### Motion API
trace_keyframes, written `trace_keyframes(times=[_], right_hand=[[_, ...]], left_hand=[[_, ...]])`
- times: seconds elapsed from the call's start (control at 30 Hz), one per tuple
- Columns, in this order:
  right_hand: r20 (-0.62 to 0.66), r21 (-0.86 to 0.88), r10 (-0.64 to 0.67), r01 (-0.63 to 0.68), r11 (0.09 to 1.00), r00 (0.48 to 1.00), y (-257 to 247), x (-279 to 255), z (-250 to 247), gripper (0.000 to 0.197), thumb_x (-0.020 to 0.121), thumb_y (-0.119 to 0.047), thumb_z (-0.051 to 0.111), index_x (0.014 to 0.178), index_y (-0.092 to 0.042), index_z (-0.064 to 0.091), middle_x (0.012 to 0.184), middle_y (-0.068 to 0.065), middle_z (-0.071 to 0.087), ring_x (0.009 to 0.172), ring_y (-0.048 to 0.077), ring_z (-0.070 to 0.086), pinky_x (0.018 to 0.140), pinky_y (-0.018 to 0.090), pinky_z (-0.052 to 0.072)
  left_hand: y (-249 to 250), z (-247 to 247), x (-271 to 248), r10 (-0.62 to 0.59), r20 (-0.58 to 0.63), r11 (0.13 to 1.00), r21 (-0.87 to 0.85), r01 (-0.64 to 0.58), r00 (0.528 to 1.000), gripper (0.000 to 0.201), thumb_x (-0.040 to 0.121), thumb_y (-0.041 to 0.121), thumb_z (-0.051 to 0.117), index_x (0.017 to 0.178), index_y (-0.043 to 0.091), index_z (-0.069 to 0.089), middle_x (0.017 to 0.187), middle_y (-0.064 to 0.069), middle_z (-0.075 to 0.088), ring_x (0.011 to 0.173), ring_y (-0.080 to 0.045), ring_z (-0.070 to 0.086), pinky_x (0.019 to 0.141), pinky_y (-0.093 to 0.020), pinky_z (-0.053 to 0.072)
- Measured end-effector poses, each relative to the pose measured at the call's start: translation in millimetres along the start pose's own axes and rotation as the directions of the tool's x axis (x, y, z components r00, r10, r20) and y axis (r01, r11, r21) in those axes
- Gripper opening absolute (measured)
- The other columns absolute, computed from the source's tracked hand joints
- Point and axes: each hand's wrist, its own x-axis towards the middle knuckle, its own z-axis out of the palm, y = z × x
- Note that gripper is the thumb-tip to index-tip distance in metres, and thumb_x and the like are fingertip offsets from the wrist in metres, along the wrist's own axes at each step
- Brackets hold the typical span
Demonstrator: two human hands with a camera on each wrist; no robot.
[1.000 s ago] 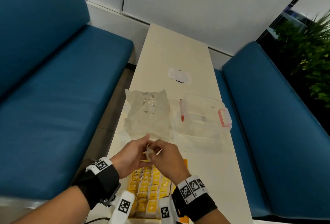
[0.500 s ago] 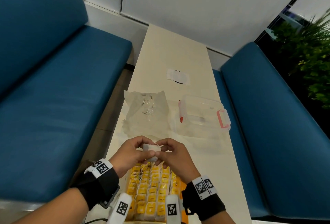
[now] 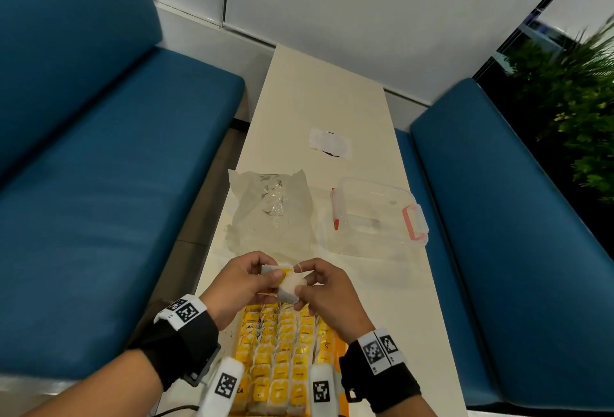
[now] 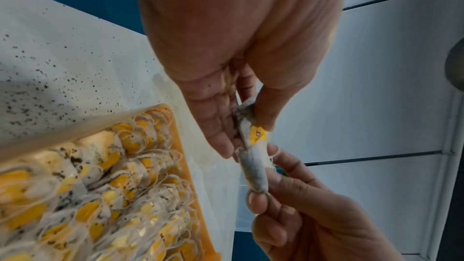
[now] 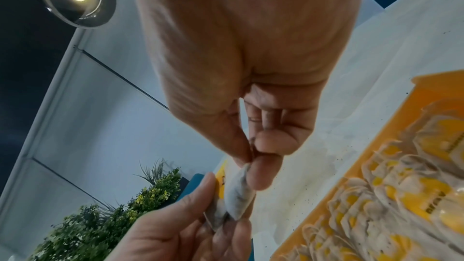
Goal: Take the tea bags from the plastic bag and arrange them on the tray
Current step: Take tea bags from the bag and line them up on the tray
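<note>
The person's forearms are bare, and each wrist carries a wide black fabric wrist strap — the left one bulkier, with a dark hard-edged block on its underside. A white band printed with black-and-white square marker codes crosses the left strap near the left hand; a matching white marker band, showing two codes side by side, crosses the right strap behind the right hand. Below each wrist juts a white rounded block — the left and the right each bearing one square code.
</note>
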Motion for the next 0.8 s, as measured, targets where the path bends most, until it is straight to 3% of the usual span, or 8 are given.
trace_keyframes(times=[0.2, 0.3, 0.4, 0.47, 0.53, 0.67, 0.8], right_hand=[[-0.069, -0.068, -0.086, 0.081, 0.994, 0.994, 3, -8, -12, 0.024, 0.081, 0.003, 0.057, 0.084, -0.02, 0.06, 0.081, 0.001, 0.058, 0.049, 0.026, 0.066, 0.054, 0.028, 0.045], [-0.068, -0.119, -0.085, 0.077, 0.99, 0.994, 7, -10, -18, 0.024, 0.08, 0.006, 0.056, 0.081, -0.016, 0.067, 0.075, 0.002, 0.066, 0.061, 0.03, 0.07, 0.057, 0.029, 0.051], [-0.074, -0.211, -0.042, 0.025, 0.977, 0.996, 10, -12, -25, 0.034, 0.078, 0.006, 0.058, 0.091, -0.023, 0.068, 0.076, 0.001, 0.071, 0.071, 0.016, 0.072, 0.055, 0.02, 0.05], [-0.055, -0.281, -0.059, 0.041, 0.959, 0.997, 12, -15, -30, 0.031, 0.081, 0.003, 0.058, 0.091, -0.024, 0.069, 0.081, 0.003, 0.073, 0.072, 0.012, 0.071, 0.063, 0.024, 0.057], [-0.059, -0.392, -0.12, 0.087, 0.916, 0.991, 15, -17, -36, 0.02, 0.084, -0.006, 0.067, 0.087, -0.025, 0.072, 0.086, -0.004, 0.069, 0.074, 0.008, 0.067, 0.074, 0.024, 0.057], [-0.045, -0.552, -0.199, 0.142, 0.822, 0.979, 21, -20, -43, 0.008, 0.087, -0.019, 0.073, 0.089, -0.027, 0.076, 0.093, -0.01, 0.058, 0.077, 0.005, 0.059, 0.073, 0.015, 0.047], [0.033, -0.71, -0.157, 0.134, 0.691, 0.987, 29, -24, -44, 0.008, 0.089, -0.024, 0.068, 0.091, -0.022, 0.076, 0.101, -0.011, 0.056, 0.084, 0.008, 0.058, 0.075, 0.022, 0.047]], left_hand=[[2, -5, 1, -0.02, -0.05, 0.999, -0.051, 0.017, 0.999, 0.01, 0.096, 0.011, 0.067, 0.102, 0.004, 0.063, 0.099, -0.019, 0.076, 0.089, -0.033, 0.076, 0.078, -0.043, 0.063], [-1, -8, 0, -0.032, -0.063, 0.998, -0.052, 0.028, 0.998, 0.012, 0.095, 0.007, 0.067, 0.107, 0.006, 0.065, 0.099, -0.018, 0.074, 0.084, -0.033, 0.075, 0.079, -0.046, 0.062], [-4, -10, -3, -0.044, -0.057, 0.998, -0.054, 0.04, 0.997, 0.017, 0.095, 0.004, 0.066, 0.111, 0.009, 0.068, 0.102, -0.019, 0.073, 0.085, -0.033, 0.075, 0.081, -0.043, 0.062], [-7, -12, -6, -0.051, -0.052, 0.997, -0.055, 0.048, 0.997, 0.018, 0.095, 0.003, 0.066, 0.112, 0.009, 0.068, 0.105, -0.021, 0.073, 0.09, -0.035, 0.075, 0.08, -0.04, 0.063], [-9, -14, -9, -0.058, -0.055, 0.997, -0.059, 0.054, 0.997, 0.019, 0.095, 0.002, 0.066, 0.112, 0.009, 0.068, 0.106, -0.02, 0.074, 0.093, -0.036, 0.075, 0.077, -0.038, 0.063], [-13, -19, -13, -0.05, -0.078, 0.999, -0.015, 0.049, 0.996, 0.016, 0.093, 0.005, 0.069, 0.109, 0.009, 0.07, 0.103, -0.017, 0.074, 0.086, -0.031, 0.074, 0.069, -0.033, 0.06], [-19, -23, -15, -0.039, -0.105, 0.998, 0.048, 0.044, 0.994, 0.014, 0.09, 0.007, 0.073, 0.103, 0.008, 0.071, 0.096, -0.013, 0.076, 0.08, -0.023, 0.072, 0.07, -0.034, 0.058]])
